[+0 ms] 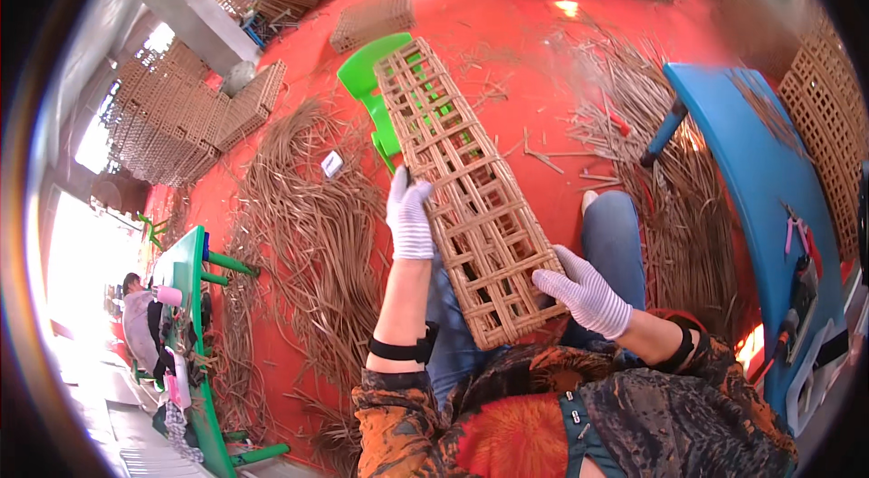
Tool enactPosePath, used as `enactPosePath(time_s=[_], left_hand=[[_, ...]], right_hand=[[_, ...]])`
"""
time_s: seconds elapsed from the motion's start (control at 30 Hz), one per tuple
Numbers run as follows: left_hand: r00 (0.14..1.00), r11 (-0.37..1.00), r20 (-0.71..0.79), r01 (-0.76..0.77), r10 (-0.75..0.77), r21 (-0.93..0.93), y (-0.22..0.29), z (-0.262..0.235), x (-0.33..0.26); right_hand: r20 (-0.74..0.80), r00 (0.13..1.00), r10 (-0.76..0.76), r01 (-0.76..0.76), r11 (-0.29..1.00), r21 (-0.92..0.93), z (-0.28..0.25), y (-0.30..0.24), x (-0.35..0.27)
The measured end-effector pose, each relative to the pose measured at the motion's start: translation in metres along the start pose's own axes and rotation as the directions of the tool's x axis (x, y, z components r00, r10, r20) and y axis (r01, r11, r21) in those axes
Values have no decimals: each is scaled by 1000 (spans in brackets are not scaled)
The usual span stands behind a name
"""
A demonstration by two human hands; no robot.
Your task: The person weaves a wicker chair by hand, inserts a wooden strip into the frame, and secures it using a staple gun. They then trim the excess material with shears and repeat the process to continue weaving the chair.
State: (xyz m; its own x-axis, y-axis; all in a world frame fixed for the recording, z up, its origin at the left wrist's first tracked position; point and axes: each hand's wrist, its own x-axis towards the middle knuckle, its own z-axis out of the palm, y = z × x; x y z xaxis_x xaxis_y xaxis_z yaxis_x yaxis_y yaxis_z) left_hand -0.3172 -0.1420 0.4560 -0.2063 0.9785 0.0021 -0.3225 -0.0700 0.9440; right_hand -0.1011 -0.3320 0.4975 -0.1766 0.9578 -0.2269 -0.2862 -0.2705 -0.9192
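A long woven rattan-like basket [484,223] with an open lattice is tilted across my lap, its far end pointing up and left. My left hand [409,217], in a striped white glove, grips its left edge about midway. At the near right edge, my right hand [587,293] in a matching glove holds on, its fingers closed over the rim near the corner. Beyond the basket's far end stands a bright green plastic chair [360,71], partly hidden by the weave. My jeans-clad knees [611,229] are beneath and beside the basket.
Loose brown strips [312,215] lie heaped on the red floor to the left. More strips [683,234] lie at right beside a blue table [769,170] with tools. A green table [195,297] stands at left near a seated person. Stacked baskets [167,116] line the sides.
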Motion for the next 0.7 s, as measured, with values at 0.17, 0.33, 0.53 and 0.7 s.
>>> enactPosePath(time_s=[0.17, 0.33, 0.53, 0.7], left_hand=[[992, 962, -21, 123, -121, 244, 12, 0, 30], [971, 920, -43, 238, -236, 311, 14, -3, 64], [974, 468, 103, -189, 203, 863, 18, 1, 77], [968, -147, 181, -156, 174, 977, 46, 47, 64]], right_hand=[[-7, 1000, -5, 5, 1000, -8, -6, 6, 2], [8, 1000, -18, 18, 998, -54, -4, 5, 0], [10, 1000, -26, 26, 998, -53, 1, 2, 0], [2, 999, -33, 33, 993, -115, -6, 2, 1]])
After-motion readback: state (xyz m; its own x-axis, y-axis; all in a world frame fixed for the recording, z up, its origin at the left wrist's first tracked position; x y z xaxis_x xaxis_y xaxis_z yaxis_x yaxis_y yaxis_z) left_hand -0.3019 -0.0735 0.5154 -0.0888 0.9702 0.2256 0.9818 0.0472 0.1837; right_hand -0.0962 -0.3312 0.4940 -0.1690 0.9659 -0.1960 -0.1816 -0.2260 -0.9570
